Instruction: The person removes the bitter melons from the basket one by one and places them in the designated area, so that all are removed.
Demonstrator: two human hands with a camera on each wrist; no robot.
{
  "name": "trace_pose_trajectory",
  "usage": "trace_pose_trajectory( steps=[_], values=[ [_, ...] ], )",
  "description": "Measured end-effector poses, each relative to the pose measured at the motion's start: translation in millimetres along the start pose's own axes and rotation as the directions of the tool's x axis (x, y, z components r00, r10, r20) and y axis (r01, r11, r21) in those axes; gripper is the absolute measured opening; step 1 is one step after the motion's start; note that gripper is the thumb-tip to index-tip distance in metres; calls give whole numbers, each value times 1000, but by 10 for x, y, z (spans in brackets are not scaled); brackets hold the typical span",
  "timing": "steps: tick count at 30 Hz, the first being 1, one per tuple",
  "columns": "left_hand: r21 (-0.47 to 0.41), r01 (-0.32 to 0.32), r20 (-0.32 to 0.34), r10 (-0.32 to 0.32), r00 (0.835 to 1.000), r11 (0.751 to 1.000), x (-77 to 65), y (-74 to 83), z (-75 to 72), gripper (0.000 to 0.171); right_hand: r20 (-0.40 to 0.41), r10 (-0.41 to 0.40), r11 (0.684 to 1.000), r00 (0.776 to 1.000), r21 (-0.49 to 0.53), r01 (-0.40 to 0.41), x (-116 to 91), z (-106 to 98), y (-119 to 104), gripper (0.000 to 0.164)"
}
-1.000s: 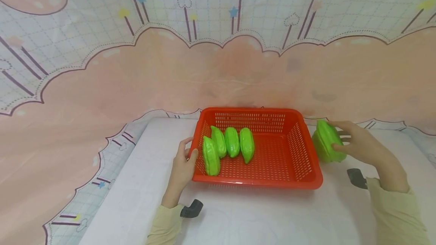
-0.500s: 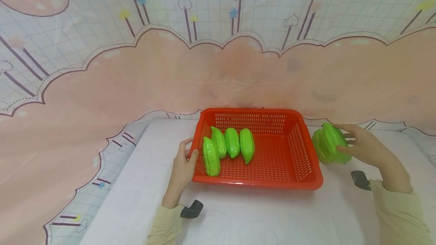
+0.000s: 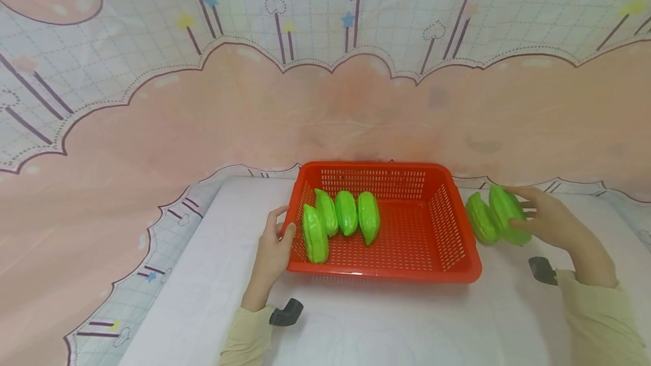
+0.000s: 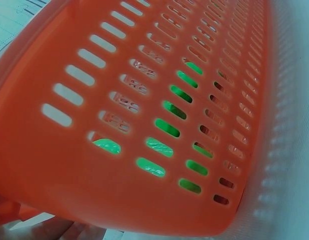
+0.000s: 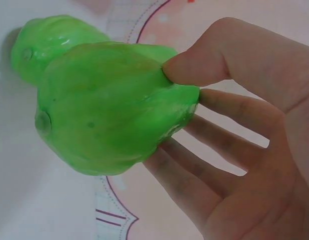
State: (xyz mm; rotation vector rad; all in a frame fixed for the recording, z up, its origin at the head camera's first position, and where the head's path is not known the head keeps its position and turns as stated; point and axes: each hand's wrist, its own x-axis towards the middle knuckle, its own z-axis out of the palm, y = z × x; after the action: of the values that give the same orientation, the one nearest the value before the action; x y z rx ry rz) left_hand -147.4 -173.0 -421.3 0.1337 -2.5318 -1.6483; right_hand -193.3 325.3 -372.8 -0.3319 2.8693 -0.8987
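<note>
My right hand (image 3: 551, 221) pinches a bright green, ridged star fruit (image 3: 505, 212) between thumb and fingers, to the right of the basket. In the right wrist view the thumb presses one side of this star fruit (image 5: 109, 110), with fingers beneath. Another star fruit (image 3: 481, 220) lies on the table between it and the basket. My left hand (image 3: 273, 250) grips the left rim of a red plastic basket (image 3: 383, 273), thumb over the edge. Several star fruits (image 3: 347, 213) lie inside, in its left half. Up close, the left wrist view shows the basket's slotted wall (image 4: 129, 185), green showing through.
The table (image 3: 386, 326) has a white cover. A patterned pink and white cloth backdrop (image 3: 356, 112) rises just behind the basket. Black wrist mounts (image 3: 287, 312) stick out from both sleeves.
My right hand has moved a little right with its star fruit, away from the basket. The star fruit behind it now shows more fully. My left hand and the basket have stayed put.
</note>
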Motion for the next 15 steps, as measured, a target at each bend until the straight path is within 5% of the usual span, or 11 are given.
trace_pose_trajectory(
  steps=[15],
  values=[
    [6,1,1,-1,1000,1000,-1,9,-1,44,9,41,999,999,-21,-41,31,23,183,75]
  ],
)
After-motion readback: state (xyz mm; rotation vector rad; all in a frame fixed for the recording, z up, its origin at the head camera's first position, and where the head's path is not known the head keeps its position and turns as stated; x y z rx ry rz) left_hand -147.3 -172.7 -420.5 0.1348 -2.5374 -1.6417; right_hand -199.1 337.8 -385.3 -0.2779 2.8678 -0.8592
